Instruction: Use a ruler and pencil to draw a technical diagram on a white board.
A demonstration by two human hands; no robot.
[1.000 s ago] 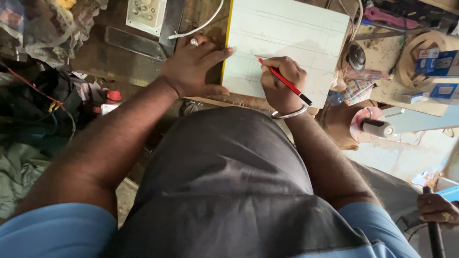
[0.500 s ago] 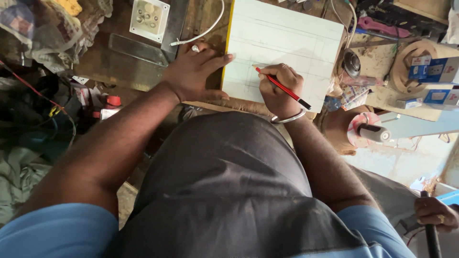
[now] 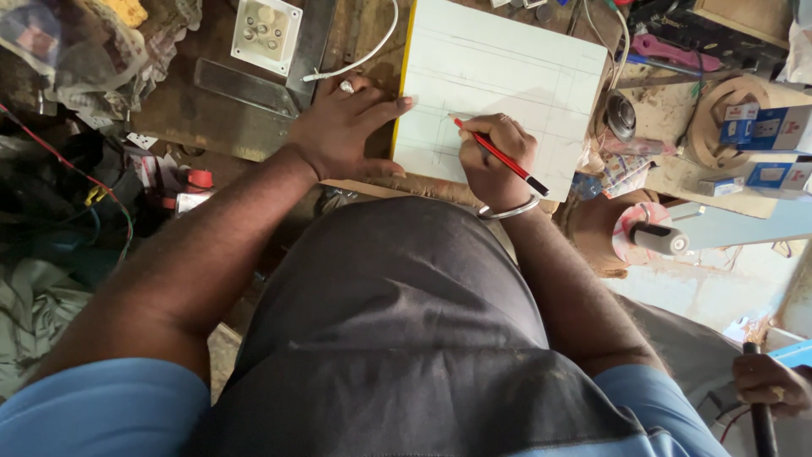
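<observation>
pencil (image 3: 501, 156), red, pinched in the right hand (image 3: 495, 161), tip on the white board (image 3: 507, 76) at the worktop's near edge; left hand (image 3: 342, 131) flat, released, steadying the board's yellow side.

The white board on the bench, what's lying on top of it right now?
On the white board: thin drawn lines, the right hand holding a red pencil tip-down, and the left hand's fingertips at its yellow edge. Whatever is drawn beneath the right hand is hidden.
</observation>
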